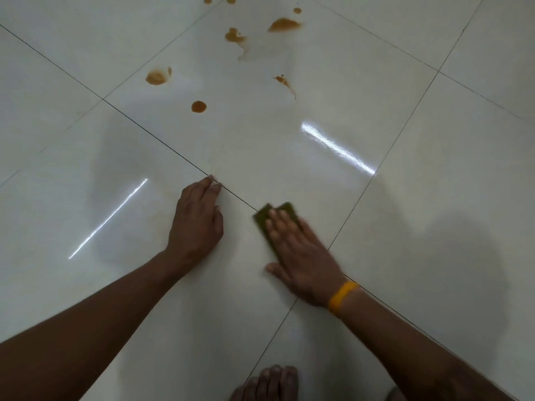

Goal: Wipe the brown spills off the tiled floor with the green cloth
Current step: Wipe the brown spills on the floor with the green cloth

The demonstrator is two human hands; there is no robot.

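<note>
A small green cloth (263, 215) lies flat on the glossy white tiled floor (289, 157). My right hand (301, 256) presses on it with straight fingers, covering most of it. My left hand (197, 224) rests on the floor beside it, fingers extended to a grout line. Several brown spills lie farther ahead: a round drop (199, 107), a blotch (156, 77) to its left, a thin streak (285, 83), a splatter (235, 37) and a larger patch (284, 25). Small drops (230, 0) sit at the top edge.
A faint wet smear (249, 53) trails from the splatter. Dark grout lines cross the floor diagonally. Bare toes (272, 383) show at the bottom edge. A yellow band (343, 296) circles my right wrist. Bright light reflections streak the tiles.
</note>
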